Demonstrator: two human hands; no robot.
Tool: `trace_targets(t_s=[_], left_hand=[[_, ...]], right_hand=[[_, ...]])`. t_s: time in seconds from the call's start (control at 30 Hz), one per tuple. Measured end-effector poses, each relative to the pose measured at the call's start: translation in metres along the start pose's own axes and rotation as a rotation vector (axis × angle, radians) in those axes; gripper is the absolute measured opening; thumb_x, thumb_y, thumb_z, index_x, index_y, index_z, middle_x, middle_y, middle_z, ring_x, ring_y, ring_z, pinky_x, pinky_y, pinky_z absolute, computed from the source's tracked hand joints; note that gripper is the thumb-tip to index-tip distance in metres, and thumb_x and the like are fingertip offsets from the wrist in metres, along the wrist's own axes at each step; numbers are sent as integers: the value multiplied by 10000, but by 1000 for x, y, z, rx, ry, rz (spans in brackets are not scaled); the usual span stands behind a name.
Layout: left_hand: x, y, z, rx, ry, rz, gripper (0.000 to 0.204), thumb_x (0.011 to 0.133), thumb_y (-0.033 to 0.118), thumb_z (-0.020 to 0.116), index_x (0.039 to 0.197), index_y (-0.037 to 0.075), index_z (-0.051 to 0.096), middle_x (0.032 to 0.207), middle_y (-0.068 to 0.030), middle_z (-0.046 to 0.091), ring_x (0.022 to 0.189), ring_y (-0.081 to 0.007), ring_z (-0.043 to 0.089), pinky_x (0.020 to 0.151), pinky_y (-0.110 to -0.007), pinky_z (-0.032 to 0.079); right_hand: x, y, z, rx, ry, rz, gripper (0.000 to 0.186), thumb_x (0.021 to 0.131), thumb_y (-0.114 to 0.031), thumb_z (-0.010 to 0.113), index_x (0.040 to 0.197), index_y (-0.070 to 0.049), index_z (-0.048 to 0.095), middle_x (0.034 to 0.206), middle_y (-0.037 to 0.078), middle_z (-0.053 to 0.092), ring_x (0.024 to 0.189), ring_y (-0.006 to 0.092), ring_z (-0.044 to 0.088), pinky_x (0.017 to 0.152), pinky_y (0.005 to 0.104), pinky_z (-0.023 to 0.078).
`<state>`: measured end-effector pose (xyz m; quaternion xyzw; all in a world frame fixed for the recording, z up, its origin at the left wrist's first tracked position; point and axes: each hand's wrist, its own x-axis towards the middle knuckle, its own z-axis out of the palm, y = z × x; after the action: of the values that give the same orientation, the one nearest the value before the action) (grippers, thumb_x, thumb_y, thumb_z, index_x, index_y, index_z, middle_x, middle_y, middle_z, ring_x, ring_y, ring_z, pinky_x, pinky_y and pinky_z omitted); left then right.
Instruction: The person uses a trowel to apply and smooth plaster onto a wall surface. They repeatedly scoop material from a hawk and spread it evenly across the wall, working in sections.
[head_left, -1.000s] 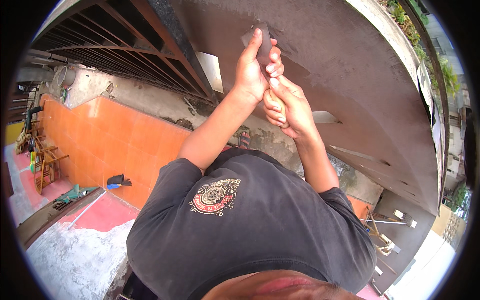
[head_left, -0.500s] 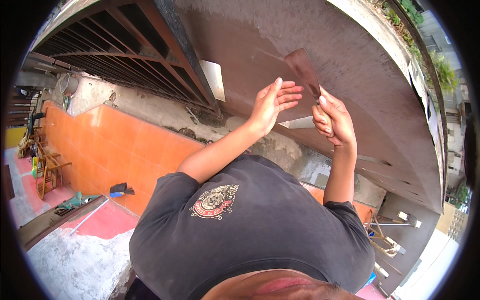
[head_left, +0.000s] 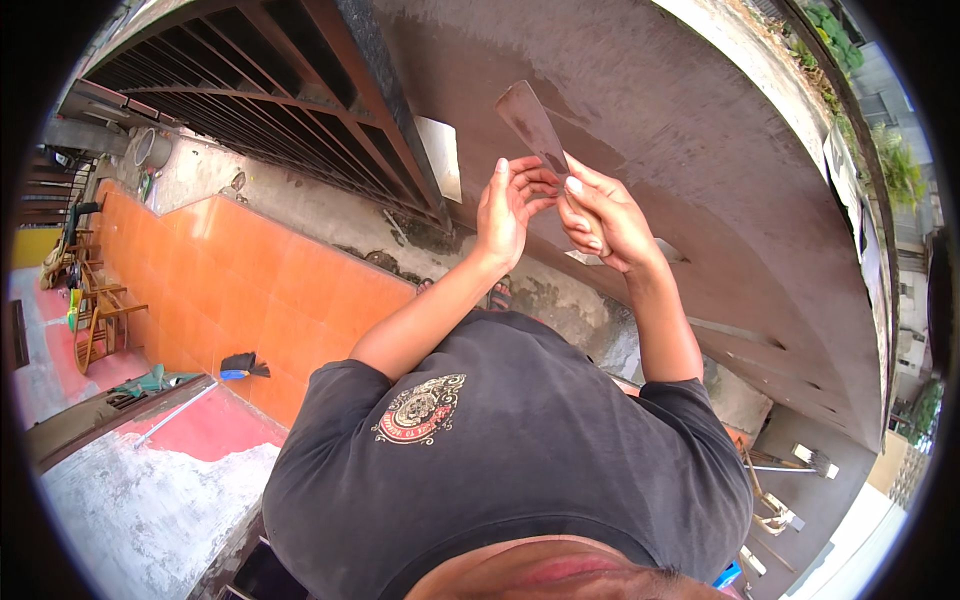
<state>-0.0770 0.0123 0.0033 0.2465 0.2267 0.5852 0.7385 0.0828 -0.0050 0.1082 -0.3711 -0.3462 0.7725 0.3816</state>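
Note:
My right hand point(head_left: 608, 218) is closed around the handle of a flat metal scraper point(head_left: 529, 121), whose worn blade points up and to the left in front of a grey-brown plastered wall point(head_left: 700, 150). My left hand point(head_left: 508, 215) is raised beside it, with its fingers bent and its fingertips touching the base of the blade. Both hands meet at chest height above my black T-shirt point(head_left: 500, 470). The scraper's handle is hidden inside my right hand.
A dark metal gate with bars point(head_left: 270, 90) stands left of the wall, with a pale rectangle point(head_left: 440, 158) beside it. Orange tiles point(head_left: 270, 290) lie below, with a small brush point(head_left: 240, 365) and a wooden chair point(head_left: 100, 318). Long-handled tools point(head_left: 790, 462) lie at lower right.
Both hands were pressing the scraper against the wall, then drew apart. Now they are together again, away from the wall, with the blade pointing up and my left fingertips on it.

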Motion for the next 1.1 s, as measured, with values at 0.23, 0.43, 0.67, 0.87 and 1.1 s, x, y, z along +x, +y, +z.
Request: trace_targets(t_s=[0.23,0.43,0.67,0.87,1.1], left_hand=[[11,-33,38,-212,-170,-215,532,1076,524,500,1277,36,561,1084,-145,688,1038,-270,669,992,-472,550],[32,-54,51,-438,-181,-313,464,1060,527,539,1187,86,605,912,-87,675,840,-216,670,903,-459,580],[30,-56,65,-371,-27,-277,475,1033,557,582,976,86,585,605,-44,543,589,-172,560,727,-376,542],[24,-44,70,-445,51,-363,468,1028,539,609,940,82,564,569,-23,481,526,-150,484,640,-352,488],[29,-18,79,-381,99,-296,458,1015,540,633,905,96,593,553,0,483,499,-124,471,623,-337,486]], right_hand=[[-47,38,-15,196,49,-41,556,1120,-207,434,1640,-120,258,669,51,459,441,93,383,406,225,352],[-57,47,-29,305,103,-47,472,1135,-275,415,1576,-143,307,659,44,466,408,107,388,386,230,338],[-45,39,-31,231,169,-19,207,1132,-287,442,1160,-96,517,642,23,473,397,87,382,369,223,314],[-46,43,-21,230,182,-28,242,1136,-279,430,1064,-64,516,645,26,480,400,90,391,373,229,327],[-33,28,-11,239,121,-12,235,1134,-276,435,1059,-64,500,642,35,486,401,89,396,369,226,331]])
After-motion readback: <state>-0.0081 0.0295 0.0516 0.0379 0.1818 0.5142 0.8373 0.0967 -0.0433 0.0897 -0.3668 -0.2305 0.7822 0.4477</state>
